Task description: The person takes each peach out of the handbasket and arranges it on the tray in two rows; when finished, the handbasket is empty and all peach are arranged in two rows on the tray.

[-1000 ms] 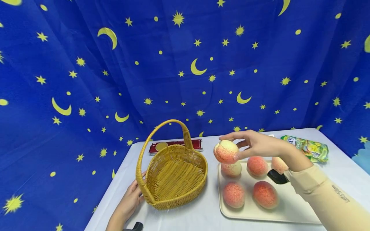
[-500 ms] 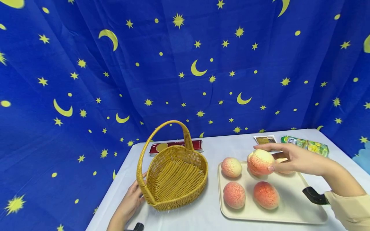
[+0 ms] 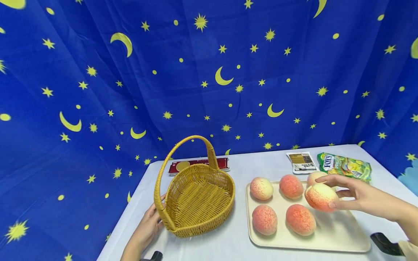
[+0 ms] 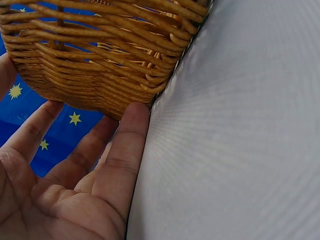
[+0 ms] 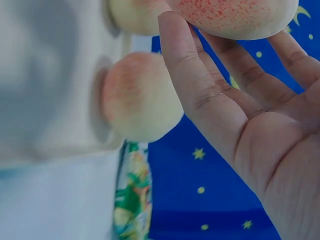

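My right hand pinches a peach, pale yellow on top and red-speckled below, between thumb and fingers. It hangs over the right part of a cream tray. Several more peaches lie on that tray in two rows; the far right one is partly hidden behind my fingers. In the right wrist view the held peach sits at the fingertips. To the left, a yellow-brown wicker basket with a tall handle stands with nothing inside. My left hand touches its left side with extended fingers.
Behind the basket lies a red flat package. A small brown-and-white packet and a green Fox's bag lie beyond the tray. A blue curtain with stars and moons hangs behind the white table.
My right hand has carried the peach rightward and lower, from over the tray's far left corner to its right part. The small packet has come into view. My left hand and the basket stay put.
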Motion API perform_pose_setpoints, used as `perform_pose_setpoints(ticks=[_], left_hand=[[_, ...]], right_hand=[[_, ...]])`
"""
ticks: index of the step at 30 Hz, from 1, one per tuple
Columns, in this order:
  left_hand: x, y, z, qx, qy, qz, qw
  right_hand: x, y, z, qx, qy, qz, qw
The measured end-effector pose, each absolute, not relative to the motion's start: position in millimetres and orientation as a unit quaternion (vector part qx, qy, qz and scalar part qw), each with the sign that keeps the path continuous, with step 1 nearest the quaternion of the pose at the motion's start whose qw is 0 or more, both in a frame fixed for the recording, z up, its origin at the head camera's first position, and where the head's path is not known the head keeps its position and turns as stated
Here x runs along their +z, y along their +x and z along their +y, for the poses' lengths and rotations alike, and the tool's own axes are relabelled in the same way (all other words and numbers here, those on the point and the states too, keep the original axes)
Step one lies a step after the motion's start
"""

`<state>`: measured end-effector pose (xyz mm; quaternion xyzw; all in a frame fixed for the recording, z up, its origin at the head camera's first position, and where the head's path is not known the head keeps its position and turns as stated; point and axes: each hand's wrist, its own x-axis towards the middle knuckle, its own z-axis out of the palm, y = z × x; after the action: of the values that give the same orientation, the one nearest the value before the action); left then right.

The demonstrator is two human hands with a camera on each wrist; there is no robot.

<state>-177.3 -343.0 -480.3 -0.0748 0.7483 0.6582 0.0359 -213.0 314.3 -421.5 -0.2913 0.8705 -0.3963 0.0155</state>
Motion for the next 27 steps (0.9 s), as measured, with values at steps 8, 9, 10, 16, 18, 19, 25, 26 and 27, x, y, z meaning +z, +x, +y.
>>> perform_pose_setpoints(ticks=[8,9,10,16,18,19,25,26,27], left_hand=[[-481,-178,-342,0.657,-0.075,0.750,0.036],[-481,-178,-342,0.657,-0.075,0.750,0.036],[-480,-178,-342,0.657,-0.075,0.750,0.036],[-481,-178,-343,0.655,-0.080,0.751,0.034],[-481,-178,-343,0.654,-0.081,0.751,0.035],[-481,-178,-343,0.654,-0.081,0.751,0.036],[-481,-179,-343,0.658,-0.078,0.748,0.035],[-481,-179,-343,0.658,-0.079,0.748,0.034],[-480,-178,-342,0.658,-0.080,0.748,0.034]], right_hand=[[-449,-207,335,-0.416,-0.302,0.858,0.001],[-451,-206,337,-0.415,-0.292,0.862,0.006],[-452,-205,338,-0.415,-0.283,0.865,0.017],[-456,-203,343,-0.408,-0.253,0.875,0.061],[-458,-205,345,-0.404,-0.259,0.875,0.066],[-458,-205,345,-0.404,-0.250,0.877,0.075],[-459,-208,345,-0.383,-0.227,0.888,0.111],[-460,-208,345,-0.380,-0.232,0.889,0.106],[-461,-208,344,-0.377,-0.238,0.890,0.100]])
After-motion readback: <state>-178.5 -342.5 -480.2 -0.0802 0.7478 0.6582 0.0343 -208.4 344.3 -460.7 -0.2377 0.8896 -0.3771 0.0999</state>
